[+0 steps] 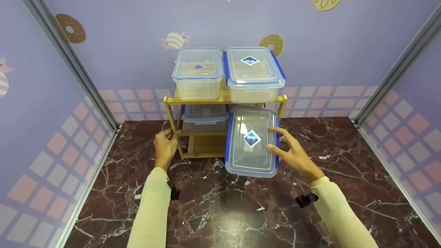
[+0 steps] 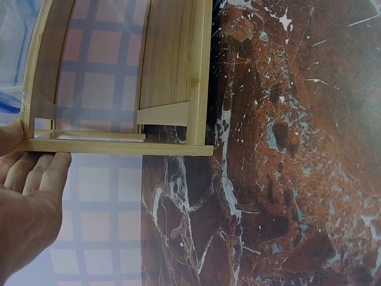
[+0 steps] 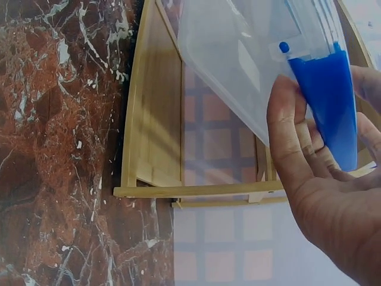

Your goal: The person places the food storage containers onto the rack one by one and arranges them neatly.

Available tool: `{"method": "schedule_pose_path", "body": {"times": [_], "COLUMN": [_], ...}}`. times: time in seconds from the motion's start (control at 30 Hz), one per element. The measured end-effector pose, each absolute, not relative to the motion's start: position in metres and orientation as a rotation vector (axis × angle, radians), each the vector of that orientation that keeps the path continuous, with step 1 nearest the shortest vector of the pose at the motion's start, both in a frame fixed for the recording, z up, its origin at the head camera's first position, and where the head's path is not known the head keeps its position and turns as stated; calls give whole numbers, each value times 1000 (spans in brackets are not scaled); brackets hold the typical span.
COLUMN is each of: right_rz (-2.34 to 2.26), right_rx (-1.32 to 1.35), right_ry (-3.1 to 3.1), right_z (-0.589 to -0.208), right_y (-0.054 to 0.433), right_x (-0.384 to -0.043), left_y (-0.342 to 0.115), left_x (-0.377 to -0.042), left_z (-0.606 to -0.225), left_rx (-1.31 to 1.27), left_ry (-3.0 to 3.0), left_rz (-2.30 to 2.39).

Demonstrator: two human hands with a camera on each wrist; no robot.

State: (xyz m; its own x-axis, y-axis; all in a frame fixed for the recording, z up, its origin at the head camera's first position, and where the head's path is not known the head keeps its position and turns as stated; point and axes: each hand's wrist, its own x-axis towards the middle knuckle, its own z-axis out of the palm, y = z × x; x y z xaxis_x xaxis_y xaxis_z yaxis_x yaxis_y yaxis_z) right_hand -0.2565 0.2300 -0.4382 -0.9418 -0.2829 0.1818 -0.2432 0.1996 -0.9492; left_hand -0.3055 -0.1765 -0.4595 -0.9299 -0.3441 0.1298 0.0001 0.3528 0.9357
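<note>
A small wooden rack (image 1: 196,101) stands on a dark marbled surface. My left hand (image 1: 165,146) grips its left front post, thumb on one side and fingers on the other in the left wrist view. My right hand (image 1: 298,156) holds a clear plastic food container (image 1: 246,160) by its right side. This container, with a lid, blue side clips and a diamond sticker, is tilted in front of the rack's right half, below the top shelf. In the right wrist view, fingers reach under the container beside a blue clip (image 3: 327,101). Its far end is partly hidden at the shelf.
Two lidded clear containers, a left one (image 1: 198,82) and a blue-clipped right one (image 1: 255,74), stand side by side on the top shelf. Another container (image 1: 205,120) sits on the middle shelf at left. Purple patterned walls (image 1: 137,62) enclose the marbled surface (image 1: 213,206) behind and at both sides.
</note>
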Motion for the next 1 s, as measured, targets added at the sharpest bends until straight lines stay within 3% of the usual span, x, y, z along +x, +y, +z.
{"method": "schedule_pose_path", "body": {"times": [1.0], "right_rz": [-1702], "right_rx": [-432], "right_ry": [2663], "right_z": [-412], "right_y": [220], "right_x": [-264], "left_y": [-177], "left_x": [-305], "left_z": [-459], "left_rx": [305], "left_ry": [-2324], "left_rz": [-1589]}}
